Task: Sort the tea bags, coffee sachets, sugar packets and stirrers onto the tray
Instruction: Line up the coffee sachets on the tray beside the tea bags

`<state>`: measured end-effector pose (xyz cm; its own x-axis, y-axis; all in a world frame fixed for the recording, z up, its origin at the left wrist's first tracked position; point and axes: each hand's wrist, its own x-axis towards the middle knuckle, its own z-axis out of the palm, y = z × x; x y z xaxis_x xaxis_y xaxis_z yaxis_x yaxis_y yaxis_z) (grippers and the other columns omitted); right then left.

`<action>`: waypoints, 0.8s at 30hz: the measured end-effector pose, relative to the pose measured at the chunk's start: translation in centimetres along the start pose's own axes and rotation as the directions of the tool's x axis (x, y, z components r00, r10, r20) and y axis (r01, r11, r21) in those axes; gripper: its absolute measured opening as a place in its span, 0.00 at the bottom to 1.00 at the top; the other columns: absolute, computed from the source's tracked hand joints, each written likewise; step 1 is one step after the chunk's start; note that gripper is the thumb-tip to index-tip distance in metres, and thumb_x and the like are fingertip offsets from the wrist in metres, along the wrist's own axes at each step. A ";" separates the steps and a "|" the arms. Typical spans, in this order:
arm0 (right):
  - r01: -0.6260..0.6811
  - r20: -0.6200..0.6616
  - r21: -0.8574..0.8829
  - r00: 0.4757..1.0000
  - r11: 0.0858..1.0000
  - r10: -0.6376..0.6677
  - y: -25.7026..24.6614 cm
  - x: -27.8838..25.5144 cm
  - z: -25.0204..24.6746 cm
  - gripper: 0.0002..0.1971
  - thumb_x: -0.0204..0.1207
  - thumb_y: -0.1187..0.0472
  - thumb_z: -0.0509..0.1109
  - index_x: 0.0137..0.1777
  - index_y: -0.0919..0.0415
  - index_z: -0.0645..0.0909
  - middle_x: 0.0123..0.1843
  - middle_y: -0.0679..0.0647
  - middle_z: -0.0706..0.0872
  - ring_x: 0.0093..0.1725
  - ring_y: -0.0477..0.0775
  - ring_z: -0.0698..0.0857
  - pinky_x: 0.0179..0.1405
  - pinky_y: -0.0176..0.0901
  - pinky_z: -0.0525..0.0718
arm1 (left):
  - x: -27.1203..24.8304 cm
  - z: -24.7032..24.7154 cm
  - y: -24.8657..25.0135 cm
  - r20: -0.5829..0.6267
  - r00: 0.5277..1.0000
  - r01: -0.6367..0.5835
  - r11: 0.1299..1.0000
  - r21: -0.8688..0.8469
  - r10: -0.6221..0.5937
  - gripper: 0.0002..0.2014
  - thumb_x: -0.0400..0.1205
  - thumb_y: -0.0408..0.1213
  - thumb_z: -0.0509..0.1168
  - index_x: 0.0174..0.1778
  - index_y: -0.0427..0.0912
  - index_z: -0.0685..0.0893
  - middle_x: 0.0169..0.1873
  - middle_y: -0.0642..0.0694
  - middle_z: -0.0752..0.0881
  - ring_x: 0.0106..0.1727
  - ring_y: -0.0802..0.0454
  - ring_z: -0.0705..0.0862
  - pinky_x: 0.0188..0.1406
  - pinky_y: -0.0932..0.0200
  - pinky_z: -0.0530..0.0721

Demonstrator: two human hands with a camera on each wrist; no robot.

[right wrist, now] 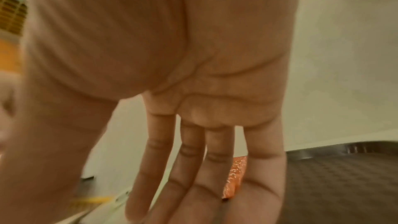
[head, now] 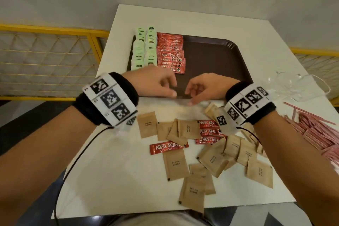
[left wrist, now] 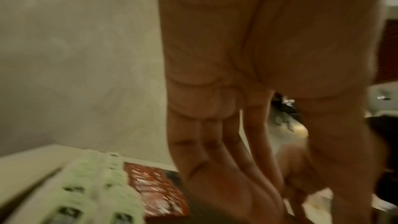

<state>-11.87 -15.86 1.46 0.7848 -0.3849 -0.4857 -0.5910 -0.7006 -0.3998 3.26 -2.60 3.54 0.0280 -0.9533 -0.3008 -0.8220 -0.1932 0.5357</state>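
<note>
Tea bags (head: 145, 47) and most coffee (head: 170, 51) fill the tray (head: 216, 57); loose coffee, sugar (head: 176, 165), stirrers (head: 315, 134) remain. My left hand (head: 156, 82) and right hand (head: 203, 88) look loosely curled, seemingly holding nothing.

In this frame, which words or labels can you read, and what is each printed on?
"NESCAFE CLASSIC": loose red coffee sachets on the table.
"NESCAFE": red sachets in the row on the tray.
"BROWN SUGAR": tan sugar packets.
Green tea bags: print too small.
Wristband squares: patterns, no words.
</note>
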 end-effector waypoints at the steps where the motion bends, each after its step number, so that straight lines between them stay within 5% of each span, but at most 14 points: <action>1: -0.020 0.026 -0.062 0.999 0.998 0.022 0.0 -0.9 0.9 0.21 0.66 0.49 0.78 0.58 0.51 0.80 0.47 0.44 0.82 0.45 0.43 0.79 0.46 0.36 0.77 | -0.4 1.2 1.0 0.113 0.993 -0.036 0.998 0.055 0.029 0.16 0.77 0.49 0.68 0.58 0.48 0.79 0.47 0.51 0.83 0.42 0.60 0.79 0.36 0.70 0.73; 4: -0.105 0.072 -0.239 0.989 0.965 0.126 0.7 -3.0 3.6 0.30 0.63 0.47 0.81 0.64 0.51 0.76 0.55 0.46 0.77 0.52 0.46 0.76 0.51 0.39 0.75 | -1.1 5.0 2.3 0.282 0.959 -0.044 0.986 0.159 -0.003 0.19 0.73 0.50 0.73 0.55 0.46 0.79 0.44 0.51 0.82 0.39 0.59 0.76 0.33 0.67 0.73; 10: -0.195 -0.052 -0.301 0.981 0.934 0.188 1.2 -4.6 7.2 0.32 0.61 0.47 0.81 0.64 0.55 0.74 0.60 0.52 0.75 0.54 0.52 0.75 0.55 0.44 0.77 | -1.4 9.3 1.6 0.340 0.932 0.011 0.950 0.313 -0.123 0.26 0.71 0.44 0.76 0.59 0.44 0.71 0.41 0.52 0.75 0.44 0.52 0.75 0.40 0.59 0.72; 16: -0.213 -0.130 -0.288 0.975 0.934 0.182 0.7 -4.5 6.8 0.19 0.72 0.56 0.74 0.62 0.60 0.79 0.59 0.56 0.82 0.57 0.56 0.82 0.51 0.42 0.78 | -1.2 9.0 1.1 0.296 0.946 0.058 0.968 0.243 -0.131 0.25 0.72 0.37 0.74 0.62 0.45 0.70 0.45 0.47 0.80 0.48 0.47 0.80 0.52 0.49 0.82; 21: -0.224 -0.110 -0.198 0.972 0.954 0.206 1.1 -4.5 6.4 0.15 0.75 0.55 0.71 0.60 0.58 0.80 0.52 0.53 0.83 0.52 0.54 0.82 0.45 0.40 0.75 | -1.4 7.9 0.6 0.243 0.961 0.109 0.988 0.111 -0.133 0.23 0.77 0.38 0.69 0.65 0.47 0.68 0.45 0.44 0.84 0.39 0.50 0.80 0.38 0.56 0.79; 24: -0.230 -0.144 -0.154 0.967 0.961 0.209 1.7 -4.3 5.9 0.17 0.78 0.53 0.68 0.62 0.62 0.78 0.56 0.57 0.85 0.52 0.56 0.83 0.50 0.44 0.79 | -1.7 6.6 0.5 0.250 0.958 0.153 0.988 -0.023 -0.142 0.22 0.79 0.40 0.67 0.66 0.50 0.66 0.44 0.46 0.86 0.43 0.49 0.83 0.46 0.54 0.81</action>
<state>-17.35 -11.84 -1.65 0.6627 -0.6050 -0.4414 -0.7198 -0.6773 -0.1523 -0.91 0.45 -0.90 0.0019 -0.8277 -0.5612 -0.7947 -0.3419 0.5015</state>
